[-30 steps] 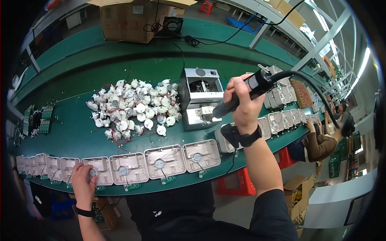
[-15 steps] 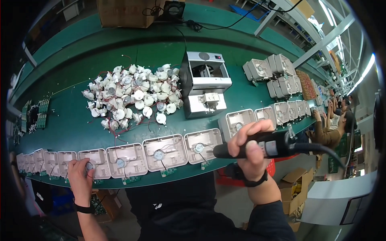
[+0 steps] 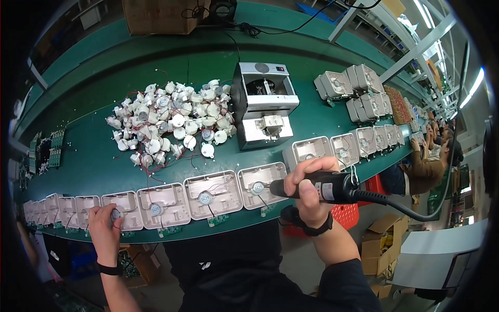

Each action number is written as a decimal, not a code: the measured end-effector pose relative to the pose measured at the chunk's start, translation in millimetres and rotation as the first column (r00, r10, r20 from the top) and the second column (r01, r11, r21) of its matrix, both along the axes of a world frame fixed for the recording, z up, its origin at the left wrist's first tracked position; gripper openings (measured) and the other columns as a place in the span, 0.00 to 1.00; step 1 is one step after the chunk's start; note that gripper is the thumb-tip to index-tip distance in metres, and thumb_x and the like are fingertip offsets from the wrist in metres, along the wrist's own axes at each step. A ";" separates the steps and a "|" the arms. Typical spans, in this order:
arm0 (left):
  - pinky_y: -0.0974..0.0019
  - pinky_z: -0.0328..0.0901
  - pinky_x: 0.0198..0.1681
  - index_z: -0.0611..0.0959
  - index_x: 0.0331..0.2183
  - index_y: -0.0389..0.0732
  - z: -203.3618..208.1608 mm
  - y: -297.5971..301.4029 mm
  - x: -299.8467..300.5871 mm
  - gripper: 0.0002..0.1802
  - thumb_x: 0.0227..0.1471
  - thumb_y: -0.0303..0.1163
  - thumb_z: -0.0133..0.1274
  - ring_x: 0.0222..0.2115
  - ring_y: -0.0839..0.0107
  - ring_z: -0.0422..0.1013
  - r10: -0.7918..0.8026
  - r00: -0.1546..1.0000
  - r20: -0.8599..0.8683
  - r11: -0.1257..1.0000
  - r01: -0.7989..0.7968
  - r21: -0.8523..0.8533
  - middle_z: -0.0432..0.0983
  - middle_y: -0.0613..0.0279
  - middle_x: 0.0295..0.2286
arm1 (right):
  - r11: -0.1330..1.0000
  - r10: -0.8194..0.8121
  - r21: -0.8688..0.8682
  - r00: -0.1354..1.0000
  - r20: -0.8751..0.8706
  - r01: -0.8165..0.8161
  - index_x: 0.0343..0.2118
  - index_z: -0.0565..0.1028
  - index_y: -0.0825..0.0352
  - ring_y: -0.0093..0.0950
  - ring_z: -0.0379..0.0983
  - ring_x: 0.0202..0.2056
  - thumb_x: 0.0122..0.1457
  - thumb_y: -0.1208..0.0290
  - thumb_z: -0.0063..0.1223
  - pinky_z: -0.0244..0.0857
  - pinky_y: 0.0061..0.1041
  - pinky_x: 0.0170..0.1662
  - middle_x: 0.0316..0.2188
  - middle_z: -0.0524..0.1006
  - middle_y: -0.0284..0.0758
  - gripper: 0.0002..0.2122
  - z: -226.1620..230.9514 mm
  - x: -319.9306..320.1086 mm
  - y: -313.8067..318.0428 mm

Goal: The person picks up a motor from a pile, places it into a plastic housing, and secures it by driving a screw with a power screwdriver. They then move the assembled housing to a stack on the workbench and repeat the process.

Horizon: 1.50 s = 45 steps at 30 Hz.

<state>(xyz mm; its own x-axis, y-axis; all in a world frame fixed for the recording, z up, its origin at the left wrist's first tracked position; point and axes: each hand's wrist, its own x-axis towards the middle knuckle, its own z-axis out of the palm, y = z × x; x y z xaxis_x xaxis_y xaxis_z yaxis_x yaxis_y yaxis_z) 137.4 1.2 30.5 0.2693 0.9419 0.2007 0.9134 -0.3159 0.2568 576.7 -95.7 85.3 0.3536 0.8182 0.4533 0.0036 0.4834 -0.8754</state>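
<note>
On the tabletop (image 3: 83, 169), near edge: shells (image 3: 226, 196) are sitting in a row; my right fingers (image 3: 310, 191) are gripping a driver (image 3: 332, 187); my left fingers (image 3: 95, 213) are curling at one shell's disc (image 3: 116, 213), hold unclear.

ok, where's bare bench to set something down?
Green tabletop: left, between green circuit boards and heaped white wired parts; right, between boxy silver machine and stacked pale plastic housings. Crowded: front row of open pale rectangular trays.
</note>
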 end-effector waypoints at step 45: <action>0.55 0.67 0.44 0.83 0.40 0.38 6.3 1.4 3.2 0.25 0.33 0.19 0.65 0.40 0.53 0.70 0.013 1.000 0.021 1.000 -0.012 -0.011 0.78 0.56 0.33 | 0.990 0.134 -0.044 0.990 -0.033 -0.135 0.42 0.62 0.65 0.25 0.67 0.22 0.60 0.69 0.57 0.68 0.27 0.28 0.31 0.71 0.39 0.15 30.4 -24.9 13.3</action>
